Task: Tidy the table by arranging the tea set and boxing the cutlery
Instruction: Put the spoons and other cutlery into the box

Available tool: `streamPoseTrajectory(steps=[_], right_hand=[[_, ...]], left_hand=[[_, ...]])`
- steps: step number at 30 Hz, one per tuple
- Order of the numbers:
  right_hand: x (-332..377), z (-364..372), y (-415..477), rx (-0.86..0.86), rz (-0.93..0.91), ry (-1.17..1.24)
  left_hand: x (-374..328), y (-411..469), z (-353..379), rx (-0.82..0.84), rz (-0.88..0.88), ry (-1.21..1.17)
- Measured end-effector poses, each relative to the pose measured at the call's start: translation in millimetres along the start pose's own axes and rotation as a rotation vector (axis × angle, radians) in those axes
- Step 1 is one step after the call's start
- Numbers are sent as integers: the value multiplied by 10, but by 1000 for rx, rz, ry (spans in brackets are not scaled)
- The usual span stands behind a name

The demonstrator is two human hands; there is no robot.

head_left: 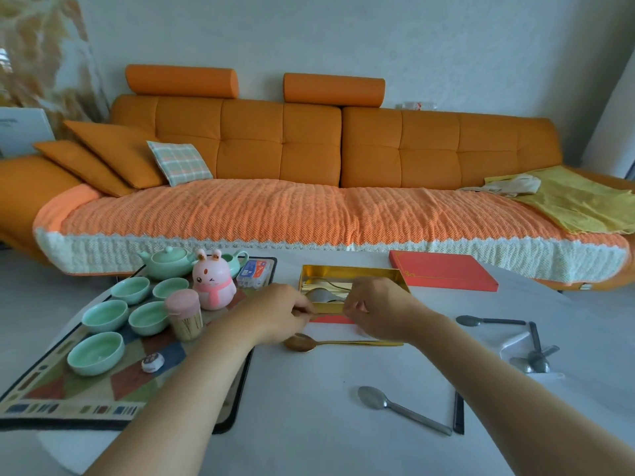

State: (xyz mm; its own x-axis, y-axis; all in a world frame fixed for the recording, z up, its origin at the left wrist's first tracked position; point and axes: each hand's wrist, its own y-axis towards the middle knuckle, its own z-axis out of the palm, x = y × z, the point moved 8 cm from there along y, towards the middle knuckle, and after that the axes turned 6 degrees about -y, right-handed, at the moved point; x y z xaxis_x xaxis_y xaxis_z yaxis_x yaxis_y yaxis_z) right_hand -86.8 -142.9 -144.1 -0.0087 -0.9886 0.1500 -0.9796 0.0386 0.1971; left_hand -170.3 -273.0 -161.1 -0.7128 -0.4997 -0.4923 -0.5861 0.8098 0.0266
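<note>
As we pinch a slim gold utensil (328,314) between left hand (278,312) and right hand (376,312) at the gold box (350,269), a gold spoon (302,343) lies between our wrists.

one wide-angle head-worn view looks forward and down, close over the white table (309,417), facing the orange sofa (309,149) just beyond the table

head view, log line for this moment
left hand, right hand: at near rim of open gold-lined box | gold metal spoon: on white table
</note>
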Motion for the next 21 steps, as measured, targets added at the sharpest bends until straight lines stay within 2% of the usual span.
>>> streamPoseTrajectory(steps=[2,6,11,14,16,21], right_hand=[[-65,-116,53,-98,11,26],[-204,-238,176,-183,67,119],[-407,-127,307,-209,119,226],[-589,-50,400,-209,204,231],[-722,53,466,-156,279,179],[-885,291,519,14,368,140]], left_hand=[[1,46,-135,-119,9,-122],[50,143,-363,-394,15,-378],[193,390,-302,-501,-51,-480],[238,520,-268,-533,-56,-384],[191,588,-231,-521,11,-246],[125,678,69,-320,143,71]])
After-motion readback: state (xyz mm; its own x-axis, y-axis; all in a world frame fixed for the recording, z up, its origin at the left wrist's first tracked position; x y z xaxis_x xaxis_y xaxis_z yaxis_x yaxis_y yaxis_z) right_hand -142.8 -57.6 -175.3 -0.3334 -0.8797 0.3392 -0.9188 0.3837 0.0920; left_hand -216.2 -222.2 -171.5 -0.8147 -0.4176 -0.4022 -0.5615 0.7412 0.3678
